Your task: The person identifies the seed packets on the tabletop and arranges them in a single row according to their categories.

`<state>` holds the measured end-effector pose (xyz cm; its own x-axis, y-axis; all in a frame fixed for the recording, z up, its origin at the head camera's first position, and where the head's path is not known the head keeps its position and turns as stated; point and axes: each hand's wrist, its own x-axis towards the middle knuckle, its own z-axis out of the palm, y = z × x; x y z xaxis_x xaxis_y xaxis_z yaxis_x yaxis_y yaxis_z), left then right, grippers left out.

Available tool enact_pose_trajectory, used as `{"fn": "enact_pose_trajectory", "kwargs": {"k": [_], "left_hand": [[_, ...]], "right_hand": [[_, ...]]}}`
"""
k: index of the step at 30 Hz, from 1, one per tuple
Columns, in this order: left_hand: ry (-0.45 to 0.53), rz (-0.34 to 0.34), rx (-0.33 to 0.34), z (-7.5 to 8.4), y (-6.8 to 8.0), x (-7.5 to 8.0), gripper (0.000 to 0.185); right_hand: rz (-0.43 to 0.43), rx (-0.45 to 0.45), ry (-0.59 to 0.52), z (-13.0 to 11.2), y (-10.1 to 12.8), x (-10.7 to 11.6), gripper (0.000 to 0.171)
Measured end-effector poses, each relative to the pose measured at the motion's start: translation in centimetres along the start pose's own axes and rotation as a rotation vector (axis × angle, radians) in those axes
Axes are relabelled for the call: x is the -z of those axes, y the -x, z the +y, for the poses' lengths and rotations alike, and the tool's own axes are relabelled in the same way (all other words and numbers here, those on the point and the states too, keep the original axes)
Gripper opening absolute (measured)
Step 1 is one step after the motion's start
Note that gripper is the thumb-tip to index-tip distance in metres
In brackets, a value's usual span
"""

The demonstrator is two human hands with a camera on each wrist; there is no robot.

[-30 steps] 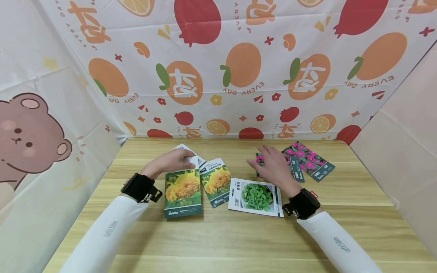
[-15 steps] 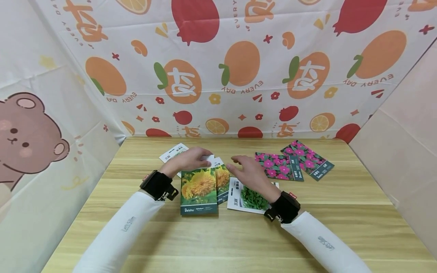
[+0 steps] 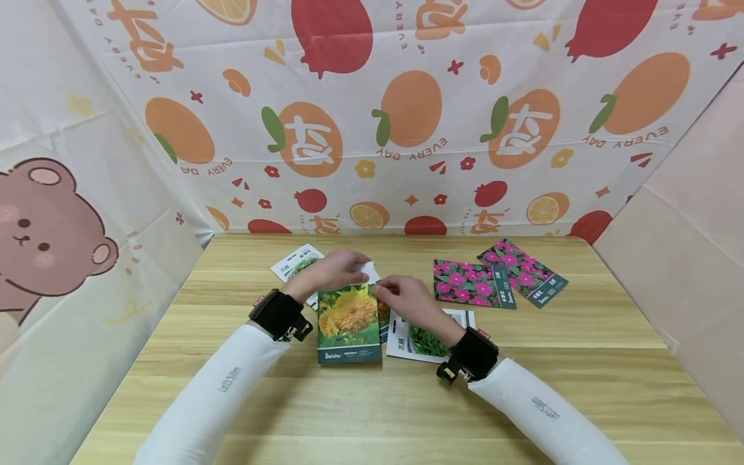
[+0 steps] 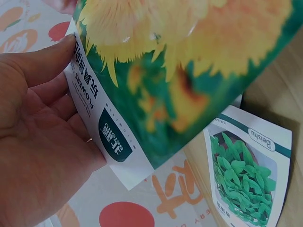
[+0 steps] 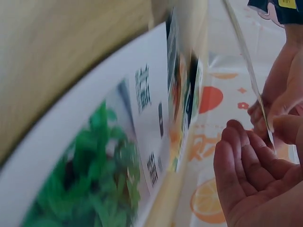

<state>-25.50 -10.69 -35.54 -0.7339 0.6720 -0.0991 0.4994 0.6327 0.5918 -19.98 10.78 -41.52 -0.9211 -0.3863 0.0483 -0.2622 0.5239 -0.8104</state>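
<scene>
Yellow-flower packet [image 3: 349, 326] hangs over the table [image 3: 465, 413], the left hand [image 3: 336, 270] pinching its white top edge and the right hand [image 3: 409, 300] its upper corner, likely because two grips steady it and leave its front uncovered.

Yellow-flower packet [image 3: 349, 320]: rectangular, green-background print, dark base band lettered "Beishu", white top strip. Held tilted above the desk [image 3: 325, 420], printed front facing the wearer; left fingers [image 4: 49, 61] grip the white end, right fingers [image 5: 286, 125] pinch its edge.
</scene>
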Motion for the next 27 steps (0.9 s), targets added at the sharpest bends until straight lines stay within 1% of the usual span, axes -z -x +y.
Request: {"fn": "enact_pose_trajectory", "kwargs": {"k": [3, 5, 8, 11, 13, 16, 18, 20, 22, 24, 27], "left_hand": [[-0.006, 0.003, -0.007, 0.2, -0.3, -0.1, 0.016], [-0.015, 0.010, 0.003, 0.3, -0.4, -0.2, 0.017], [-0.017, 0.035, 0.030, 0.3, -0.4, -0.4, 0.030], [-0.012, 0.085, 0.066, 0.1, -0.3, -0.5, 0.048], [-0.002, 0.143, 0.088, -0.1, 0.0, -0.5, 0.054], [0.023, 0.272, 0.135, -0.6, 1.0, -0.3, 0.062], [0.042, 0.357, 0.159, -1.0, 1.9, -0.3, 0.063], [0.081, 0.410, 0.182, -1.4, 2.8, -0.4, 0.061], [0.152, 0.422, 0.211, -2.0, 3.6, -0.6, 0.058], [0.236, 0.414, 0.243, -2.3, 4.4, -1.0, 0.054], [0.384, 0.378, 0.291, -2.7, 5.3, -1.5, 0.046]], "right_hand": [[-0.024, -0.023, -0.067, -0.3, -0.1, -0.1, 0.024], [-0.034, -0.046, -0.101, -0.4, -0.1, -0.2, 0.021], [-0.028, -0.069, -0.126, -0.6, -0.1, -0.2, 0.019], [-0.011, -0.090, -0.142, -0.6, -0.1, -0.2, 0.020], [0.003, -0.114, -0.167, -0.7, -0.1, -0.1, 0.020], [0.023, -0.147, -0.223, -0.5, 0.0, -0.1, 0.020], [0.040, -0.166, -0.261, -0.4, 0.2, 0.0, 0.019], [0.055, -0.180, -0.288, -0.2, 0.3, 0.1, 0.019], [0.066, -0.193, -0.305, -0.1, 0.3, 0.2, 0.019], [0.071, -0.196, -0.321, -0.1, 0.4, 0.2, 0.020], [0.076, -0.197, -0.331, 0.0, 0.5, 0.3, 0.020]]}}
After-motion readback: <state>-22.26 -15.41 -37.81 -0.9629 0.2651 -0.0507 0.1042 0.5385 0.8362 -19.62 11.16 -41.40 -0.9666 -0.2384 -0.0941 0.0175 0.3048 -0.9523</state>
